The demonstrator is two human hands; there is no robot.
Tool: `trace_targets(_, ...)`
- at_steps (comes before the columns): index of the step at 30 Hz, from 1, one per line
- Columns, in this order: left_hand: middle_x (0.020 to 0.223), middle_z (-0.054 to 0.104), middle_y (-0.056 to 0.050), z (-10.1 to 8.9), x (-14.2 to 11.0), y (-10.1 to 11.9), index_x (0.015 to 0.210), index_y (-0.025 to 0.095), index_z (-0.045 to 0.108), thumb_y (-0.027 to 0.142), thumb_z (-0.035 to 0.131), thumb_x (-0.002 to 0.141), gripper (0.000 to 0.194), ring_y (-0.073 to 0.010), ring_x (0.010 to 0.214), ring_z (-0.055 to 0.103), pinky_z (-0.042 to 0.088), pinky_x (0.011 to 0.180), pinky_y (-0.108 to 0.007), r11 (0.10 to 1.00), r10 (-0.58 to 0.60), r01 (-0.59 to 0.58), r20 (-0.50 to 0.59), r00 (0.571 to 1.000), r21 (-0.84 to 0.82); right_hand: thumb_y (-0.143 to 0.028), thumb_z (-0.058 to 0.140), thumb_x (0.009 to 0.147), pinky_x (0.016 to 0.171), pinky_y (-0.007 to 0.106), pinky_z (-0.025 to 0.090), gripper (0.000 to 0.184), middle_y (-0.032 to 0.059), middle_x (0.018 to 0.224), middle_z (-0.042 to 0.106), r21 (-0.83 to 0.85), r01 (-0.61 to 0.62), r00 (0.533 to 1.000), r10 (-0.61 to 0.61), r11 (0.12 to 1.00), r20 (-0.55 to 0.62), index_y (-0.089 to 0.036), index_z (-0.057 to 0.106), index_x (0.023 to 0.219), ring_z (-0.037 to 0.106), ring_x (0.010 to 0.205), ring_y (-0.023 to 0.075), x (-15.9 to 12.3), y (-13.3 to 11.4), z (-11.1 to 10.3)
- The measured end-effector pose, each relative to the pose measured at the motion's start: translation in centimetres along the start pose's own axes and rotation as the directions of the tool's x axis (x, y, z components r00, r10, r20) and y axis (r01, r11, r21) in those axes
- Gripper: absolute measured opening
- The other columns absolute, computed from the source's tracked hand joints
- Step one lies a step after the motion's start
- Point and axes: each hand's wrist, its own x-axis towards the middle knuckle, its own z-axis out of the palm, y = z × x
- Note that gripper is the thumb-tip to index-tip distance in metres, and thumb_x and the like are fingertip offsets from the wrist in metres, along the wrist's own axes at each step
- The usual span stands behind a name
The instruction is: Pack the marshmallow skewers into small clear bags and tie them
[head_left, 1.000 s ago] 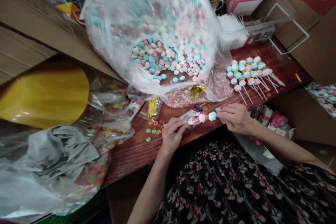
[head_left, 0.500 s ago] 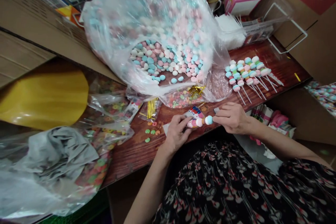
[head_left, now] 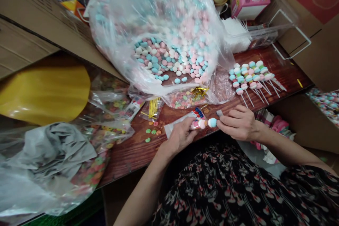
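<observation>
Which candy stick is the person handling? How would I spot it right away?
Below the big clear bag of pastel candies, on the reddish wooden table, find the person's two hands. Between the left hand and the right hand's fingers sits one candy stick, blue candy outermost, its pink end in a clear plastic wrapper. The other sticks lie unwrapped to the right.

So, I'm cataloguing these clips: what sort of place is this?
Probably a small sweet-packing workspace: a big plastic bag of pastel candies, finished candy sticks on a wooden table, and cardboard cartons around it.
</observation>
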Motion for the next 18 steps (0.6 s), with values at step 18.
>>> trace_targets(18, 0.079, 0.059, 0.000, 0.9, 1.1, 1.1, 0.099, 0.018, 0.059, 0.039, 0.061, 0.087, 0.024, -0.0136, 0.069, 0.051, 0.036, 0.064, -0.024, 1.000, 0.014, -0.012, 0.105, 0.994, -0.014, -0.017, 0.043, 0.093, 0.066, 0.031, 0.027, 0.025, 0.0002, 0.076, 0.064, 0.115, 0.029, 0.993, -0.042, 0.993, 0.115, -0.020, 0.065, 0.081, 0.042, 0.071, 0.0141, 1.0, 0.8, 0.0)
